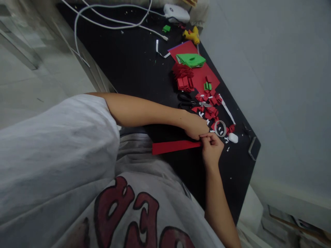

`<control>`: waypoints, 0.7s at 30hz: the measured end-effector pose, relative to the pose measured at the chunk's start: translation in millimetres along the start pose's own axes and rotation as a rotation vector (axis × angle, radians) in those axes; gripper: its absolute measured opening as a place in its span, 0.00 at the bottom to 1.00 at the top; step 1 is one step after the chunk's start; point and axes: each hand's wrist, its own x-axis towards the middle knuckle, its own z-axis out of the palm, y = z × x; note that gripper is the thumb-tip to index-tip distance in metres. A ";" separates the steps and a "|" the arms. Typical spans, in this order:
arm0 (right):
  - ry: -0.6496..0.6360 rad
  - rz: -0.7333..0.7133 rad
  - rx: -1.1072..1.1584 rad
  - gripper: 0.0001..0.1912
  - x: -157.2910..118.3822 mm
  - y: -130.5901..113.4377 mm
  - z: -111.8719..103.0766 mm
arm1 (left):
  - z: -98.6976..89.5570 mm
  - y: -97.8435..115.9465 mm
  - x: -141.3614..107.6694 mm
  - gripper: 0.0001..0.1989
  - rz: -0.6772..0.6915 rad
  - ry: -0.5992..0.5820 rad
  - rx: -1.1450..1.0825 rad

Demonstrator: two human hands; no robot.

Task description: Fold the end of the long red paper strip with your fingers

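A long red paper strip stretches leftward from my hands over the front of the black table. My right hand is closed in a pinch at the strip's right end. My left hand is bent down at the wrist and meets the right fingertips at that same end; its fingers are closed and partly hidden. Beyond them lie scissors with black handles, small folded red paper pieces and a roll of clear tape.
A red sheet carries a folded green paper bundle. A stack of red folded paper stands beside it. Farther off are a yellow glue gun, a white adapter and cables. A white case and phone lie rightward.
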 end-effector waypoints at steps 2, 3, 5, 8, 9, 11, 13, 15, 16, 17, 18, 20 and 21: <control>-0.002 0.000 0.005 0.08 -0.1 -0.4 0.2 | 0.0 -0.4 0.0 0.13 -0.004 0.008 -0.027; -0.001 -0.002 0.006 0.08 -0.1 -0.7 0.2 | 0.0 -0.5 0.0 0.13 -0.005 0.012 -0.035; 0.000 -0.003 0.008 0.08 0.0 -1.4 0.4 | 0.0 -0.6 -0.1 0.12 -0.005 0.010 -0.040; 0.005 0.008 0.012 0.08 0.2 -2.2 0.5 | 0.2 -0.6 0.1 0.11 -0.009 0.009 -0.044; 0.006 0.016 0.014 0.08 0.2 -2.4 0.5 | 0.4 -0.5 0.1 0.11 -0.008 0.014 -0.046; 0.005 0.026 0.015 0.08 0.3 -2.6 0.3 | 0.7 -0.3 0.1 0.11 -0.002 0.026 -0.043; 0.004 0.030 0.017 0.08 0.3 -2.9 0.2 | 0.7 -0.1 -0.1 0.12 0.003 0.022 -0.025; 0.006 0.032 0.020 0.08 0.2 -3.2 0.2 | 0.3 0.2 -0.3 0.13 0.003 0.015 -0.006; 0.006 0.035 0.022 0.08 0.2 -3.4 0.2 | 0.0 0.4 -0.5 0.14 0.003 0.011 0.001; 0.006 0.038 0.024 0.09 0.1 -3.4 0.2 | -0.4 0.7 -0.6 0.14 0.004 0.008 0.010; 0.004 0.041 0.026 0.09 0.0 -3.4 0.2 | -0.8 1.0 -0.8 0.15 0.005 0.006 0.019; 0.001 0.041 0.032 0.09 -0.2 -3.2 0.2 | -1.9 1.7 -1.2 0.16 0.005 -0.003 0.043; 0.000 0.039 0.035 0.09 -0.3 -2.9 0.2 | -2.4 2.0 -1.4 0.16 0.004 -0.009 0.055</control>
